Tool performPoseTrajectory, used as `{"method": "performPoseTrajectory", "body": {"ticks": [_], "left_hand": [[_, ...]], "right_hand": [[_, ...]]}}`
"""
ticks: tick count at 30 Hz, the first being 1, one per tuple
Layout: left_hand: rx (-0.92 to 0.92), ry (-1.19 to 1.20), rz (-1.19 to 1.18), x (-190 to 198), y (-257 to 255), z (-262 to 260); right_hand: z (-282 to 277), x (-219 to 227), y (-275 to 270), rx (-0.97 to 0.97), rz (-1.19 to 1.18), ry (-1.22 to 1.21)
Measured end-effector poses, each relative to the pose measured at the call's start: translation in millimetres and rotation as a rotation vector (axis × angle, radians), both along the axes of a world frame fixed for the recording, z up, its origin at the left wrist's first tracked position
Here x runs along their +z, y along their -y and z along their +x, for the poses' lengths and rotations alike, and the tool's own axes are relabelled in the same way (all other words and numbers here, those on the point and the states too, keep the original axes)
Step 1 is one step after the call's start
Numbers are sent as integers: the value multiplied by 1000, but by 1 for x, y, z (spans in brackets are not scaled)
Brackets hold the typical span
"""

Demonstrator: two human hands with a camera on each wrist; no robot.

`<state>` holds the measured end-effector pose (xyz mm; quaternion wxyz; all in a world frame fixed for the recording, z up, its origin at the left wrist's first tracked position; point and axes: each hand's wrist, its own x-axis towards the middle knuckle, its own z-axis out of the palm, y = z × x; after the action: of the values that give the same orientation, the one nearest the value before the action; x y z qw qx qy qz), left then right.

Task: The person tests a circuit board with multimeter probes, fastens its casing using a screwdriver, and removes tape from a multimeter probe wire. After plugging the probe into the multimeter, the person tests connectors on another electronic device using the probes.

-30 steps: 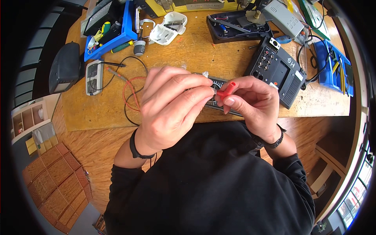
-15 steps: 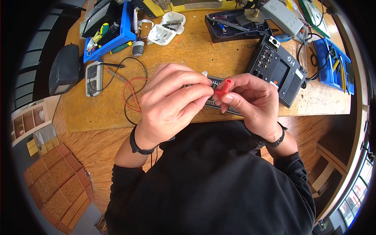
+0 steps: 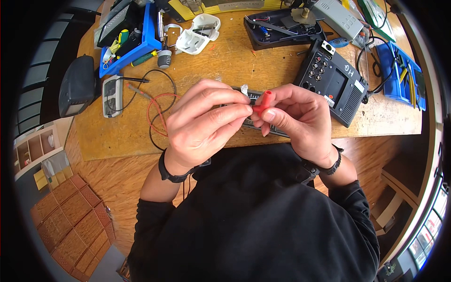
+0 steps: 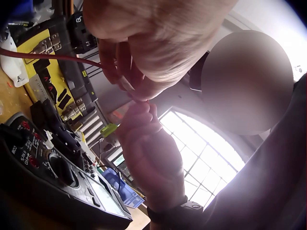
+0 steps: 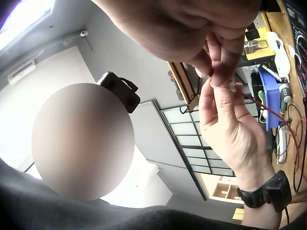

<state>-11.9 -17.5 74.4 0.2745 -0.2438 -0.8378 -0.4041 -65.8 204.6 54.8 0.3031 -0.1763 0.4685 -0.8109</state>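
Note:
Between thumb and fingers, my right hand [image 3: 305, 117] pinches a red elbow-shaped banana plug [image 3: 267, 98], whose round open end points up in the head view. My left hand [image 3: 202, 124] is right beside it, fingertips together at the plug's other end. In the left wrist view a red test lead [image 4: 53, 57] runs into my left fingers, and a small pale piece [image 4: 125, 83] shows between them. How the pale piece joins the plug is hidden by fingertips. Below the hands lies a multimeter [image 4: 72, 175], dial and display partly showing.
A white case [image 3: 197, 35] and a blue bin of tools [image 3: 152, 44] stand at the back left. Right of the hands lies a black device [image 3: 336, 84] with round sockets. An opened black housing [image 3: 282, 35] sits behind, a second blue bin [image 3: 399, 91] at far right.
The red plug has turned more upright in my right fingers and shifted a little left. Both hands have drifted slightly left and stay fingertip to fingertip.

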Motion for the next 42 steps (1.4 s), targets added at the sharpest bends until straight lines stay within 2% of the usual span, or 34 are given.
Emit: {"method": "performPoseTrajectory", "body": {"ticks": [28,42], "left_hand": [[-40,-42,24,-10,2,-6],[-51,13,-1,-4,2,-5]], "right_hand": [[-1,-4,4,8,-33,65],[-1,-5,2,15,-26,70]]}}
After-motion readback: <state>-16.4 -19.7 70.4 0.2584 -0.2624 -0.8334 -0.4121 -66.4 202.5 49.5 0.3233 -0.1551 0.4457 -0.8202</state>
